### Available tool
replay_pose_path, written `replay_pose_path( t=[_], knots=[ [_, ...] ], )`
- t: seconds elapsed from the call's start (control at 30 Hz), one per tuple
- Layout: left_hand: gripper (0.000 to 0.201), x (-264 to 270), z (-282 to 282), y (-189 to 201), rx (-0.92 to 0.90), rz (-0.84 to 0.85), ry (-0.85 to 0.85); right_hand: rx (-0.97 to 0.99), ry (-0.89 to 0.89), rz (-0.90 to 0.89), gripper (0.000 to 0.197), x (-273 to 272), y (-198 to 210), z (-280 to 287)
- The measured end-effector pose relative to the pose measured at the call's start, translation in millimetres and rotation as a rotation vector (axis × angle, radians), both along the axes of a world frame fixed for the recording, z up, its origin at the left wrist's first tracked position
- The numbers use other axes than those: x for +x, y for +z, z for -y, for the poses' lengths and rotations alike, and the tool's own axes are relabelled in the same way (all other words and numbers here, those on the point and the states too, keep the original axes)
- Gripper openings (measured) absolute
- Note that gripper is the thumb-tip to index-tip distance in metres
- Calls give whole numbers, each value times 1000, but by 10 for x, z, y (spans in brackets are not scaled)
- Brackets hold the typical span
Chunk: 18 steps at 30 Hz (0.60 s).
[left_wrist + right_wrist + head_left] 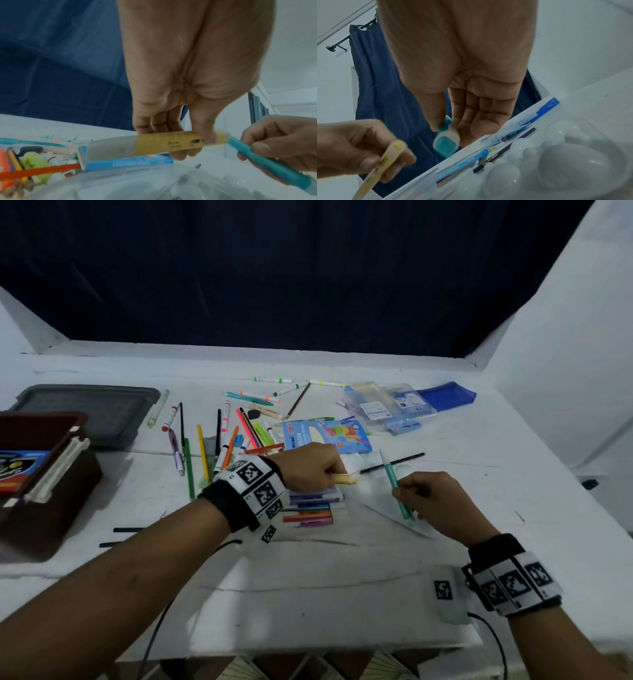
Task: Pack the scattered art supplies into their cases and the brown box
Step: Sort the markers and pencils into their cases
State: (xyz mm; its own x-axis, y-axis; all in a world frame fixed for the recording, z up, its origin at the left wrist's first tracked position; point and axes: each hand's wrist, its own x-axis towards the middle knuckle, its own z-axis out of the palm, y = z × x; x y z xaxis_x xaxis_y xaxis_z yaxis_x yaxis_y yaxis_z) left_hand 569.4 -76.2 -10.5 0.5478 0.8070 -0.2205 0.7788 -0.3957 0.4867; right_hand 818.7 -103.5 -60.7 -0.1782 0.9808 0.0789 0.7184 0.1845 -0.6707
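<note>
Head view looks down over white table; wrist views sit close under palms, sharing blue coloured-pencil box.

White table, white walls, navy curtain.

2 hands are in view: the left hand with 1 yellow marker, the right hand with 1 teal marker. On the bench sit 1 brown box, 1 grey lid, 1 blue coloured-pencil box, 1 clear plastic case and 1 blue pouch. 1 row of markers lies near the left wrist. The loose pens and pencils are too many and too blurred to count exactly.
</note>
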Motion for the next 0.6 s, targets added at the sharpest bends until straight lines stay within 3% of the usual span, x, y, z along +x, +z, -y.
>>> replay_pose_path(
  t=[0.17, 0.23, 0.6],
  knots=[
    [18, 97, 43, -32, 73, -232, 35, 8, -20, -31, 14, 140, -10, 170],
    [3, 164, 52, -52, 115, -270, 52, 12, -21, -43, 12, 190, -38, 200],
    [29, 355, 36, -294, 133, -454, 84, -1, 0, -170, 12, 226, -40, 361]
  ],
)
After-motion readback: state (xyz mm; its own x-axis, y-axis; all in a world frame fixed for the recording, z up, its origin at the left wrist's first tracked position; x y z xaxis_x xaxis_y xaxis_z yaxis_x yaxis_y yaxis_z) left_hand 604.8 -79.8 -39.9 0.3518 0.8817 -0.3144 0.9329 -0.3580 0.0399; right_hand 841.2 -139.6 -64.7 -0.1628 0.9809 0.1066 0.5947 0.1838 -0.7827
